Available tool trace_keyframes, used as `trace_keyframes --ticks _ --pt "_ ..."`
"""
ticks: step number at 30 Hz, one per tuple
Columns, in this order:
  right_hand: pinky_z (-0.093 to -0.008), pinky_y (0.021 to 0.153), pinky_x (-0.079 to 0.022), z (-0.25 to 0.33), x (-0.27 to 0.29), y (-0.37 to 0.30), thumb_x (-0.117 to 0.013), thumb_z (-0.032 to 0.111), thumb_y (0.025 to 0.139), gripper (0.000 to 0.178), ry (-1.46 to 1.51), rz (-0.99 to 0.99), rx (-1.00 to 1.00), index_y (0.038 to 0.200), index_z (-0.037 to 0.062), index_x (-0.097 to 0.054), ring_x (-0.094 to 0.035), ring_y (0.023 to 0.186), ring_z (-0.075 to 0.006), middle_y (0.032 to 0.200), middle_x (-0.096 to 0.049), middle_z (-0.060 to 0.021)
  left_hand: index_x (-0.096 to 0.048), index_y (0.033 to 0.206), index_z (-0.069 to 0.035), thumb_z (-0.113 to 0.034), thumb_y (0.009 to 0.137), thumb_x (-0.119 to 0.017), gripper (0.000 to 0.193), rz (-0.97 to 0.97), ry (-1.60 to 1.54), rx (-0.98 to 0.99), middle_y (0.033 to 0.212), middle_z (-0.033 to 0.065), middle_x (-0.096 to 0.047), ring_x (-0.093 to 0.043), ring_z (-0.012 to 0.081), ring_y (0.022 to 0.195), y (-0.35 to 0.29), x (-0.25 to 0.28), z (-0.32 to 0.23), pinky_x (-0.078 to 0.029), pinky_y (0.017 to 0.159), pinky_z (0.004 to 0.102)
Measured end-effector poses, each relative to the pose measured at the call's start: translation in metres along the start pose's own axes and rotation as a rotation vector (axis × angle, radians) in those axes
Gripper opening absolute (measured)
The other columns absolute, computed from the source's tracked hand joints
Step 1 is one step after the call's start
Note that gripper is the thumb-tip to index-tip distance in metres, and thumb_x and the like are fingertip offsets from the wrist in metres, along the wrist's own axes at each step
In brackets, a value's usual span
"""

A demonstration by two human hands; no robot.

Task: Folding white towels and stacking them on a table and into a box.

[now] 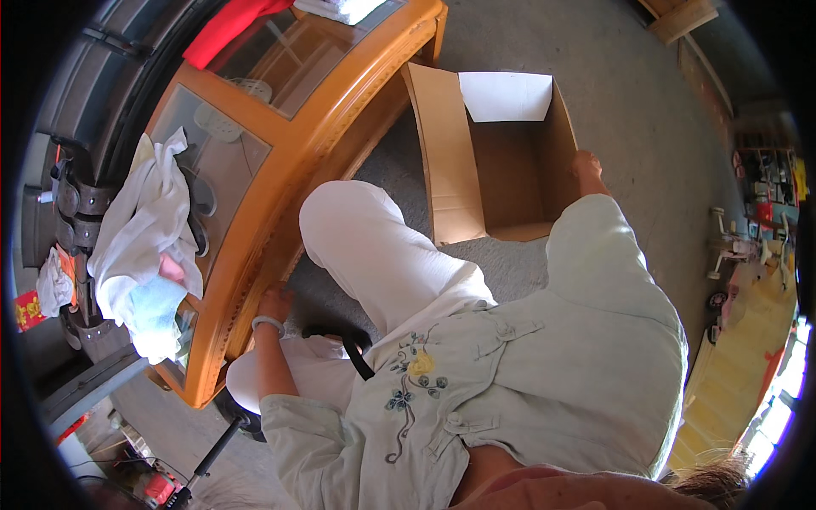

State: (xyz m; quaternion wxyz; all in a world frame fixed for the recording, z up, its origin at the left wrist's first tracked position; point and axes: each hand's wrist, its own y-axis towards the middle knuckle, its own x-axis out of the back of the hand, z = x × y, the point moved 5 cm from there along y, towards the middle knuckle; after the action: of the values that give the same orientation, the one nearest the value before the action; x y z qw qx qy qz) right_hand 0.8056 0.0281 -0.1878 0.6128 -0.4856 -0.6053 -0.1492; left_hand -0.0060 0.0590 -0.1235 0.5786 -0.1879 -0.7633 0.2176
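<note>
"What is nearest?"

"A pale green shirt (578, 340) with an embroidered yellow flower, and white trousers (382, 255), the wearer seen from above."

"And the hands?"

"The left hand (276, 300), a pale bracelet (268, 323) at its wrist, is beside the counter's near side. Its fingers are in shadow; I cannot tell whether they grip. The right hand (586, 163) reaches farther out, curled closed on the right edge of the box."

"Describe that box."

"An open, brown cardboard box (448, 157) with a white panel (507, 96) at its far end. It is ahead of the knees, right of the counter, above the grey concrete floor (654, 170)."

"The counter?"

"Orange-brown wood with glass panes (314, 127), at left. A crumpled white cloth (140, 225) lies on it; a red cloth (225, 32) lies toward the far end."
</note>
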Motion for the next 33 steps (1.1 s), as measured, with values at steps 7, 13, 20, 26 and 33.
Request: trace_keyframes --ticks 7,13,20,26,33 --pt "-0.0432 0.084 -0.05 0.012 0.004 0.024 -0.068 0.022 0.077 0.025 0.032 0.014 0.06 0.099 0.0102 -0.07 -0.062 0.104 -0.0302 0.105 -0.067 -0.0113 -0.06 0.114 -0.002 -0.023 0.084 -0.06 0.037 0.023 0.052 -0.004 0.106 0.023 -0.063 -0.06 0.0373 0.102 0.0 -0.011 0.009 -0.046 0.09 0.0418" --pt "-0.0418 0.08 -0.051 0.028 0.026 0.043 -0.067 0.022 0.079 0.016 0.026 0.044 0.05 0.087 0.0096 -0.072 -0.065 0.096 -0.0265 0.094 -0.069 -0.0076 -0.06 0.113 0.0 -0.022 0.082 -0.062 0.037 0.034 -0.024 0.028 0.106 0.0247 -0.063 -0.061 0.0359 0.1 -0.009 -0.008 -0.004 -0.048 0.088 0.0404" --pt "-0.0413 0.085 -0.05 0.056 0.055 0.066 -0.071 0.026 0.075 0.031 -0.041 0.017 0.099 0.102 0.0115 -0.069 -0.062 0.104 -0.027 0.108 -0.066 -0.0076 -0.061 0.111 0.0 -0.022 0.081 -0.064 0.038 0.04 0.036 0.024 0.103 0.0227 -0.064 -0.063 0.034 0.096 -0.014 -0.025 0.01 -0.049 0.085 0.0405" --pt "-0.042 0.09 -0.048 0.063 0.07 0.09 -0.07 0.028 0.075 0.044 -0.088 0.017 0.115 0.113 0.009 -0.063 -0.057 0.112 -0.0296 0.121 -0.06 -0.0121 -0.062 0.107 -0.002 -0.024 0.083 -0.06 0.032 0.036 0.0 0.045 0.103 0.0218 -0.064 -0.062 0.0339 0.095 -0.014 -0.039 0.01 -0.05 0.084 0.0418" --pt "-0.0412 0.092 -0.047 0.082 0.086 0.101 -0.057 0.015 0.084 0.034 -0.142 0.019 0.145 0.118 0.0101 -0.061 -0.054 0.117 -0.03 0.126 -0.057 -0.0107 -0.062 0.097 -0.002 -0.022 0.085 -0.053 0.025 0.262 0.403 -0.091 0.103 0.0201 -0.062 -0.061 0.0367 0.095 -0.018 -0.048 -0.02 -0.049 0.084 0.0436"
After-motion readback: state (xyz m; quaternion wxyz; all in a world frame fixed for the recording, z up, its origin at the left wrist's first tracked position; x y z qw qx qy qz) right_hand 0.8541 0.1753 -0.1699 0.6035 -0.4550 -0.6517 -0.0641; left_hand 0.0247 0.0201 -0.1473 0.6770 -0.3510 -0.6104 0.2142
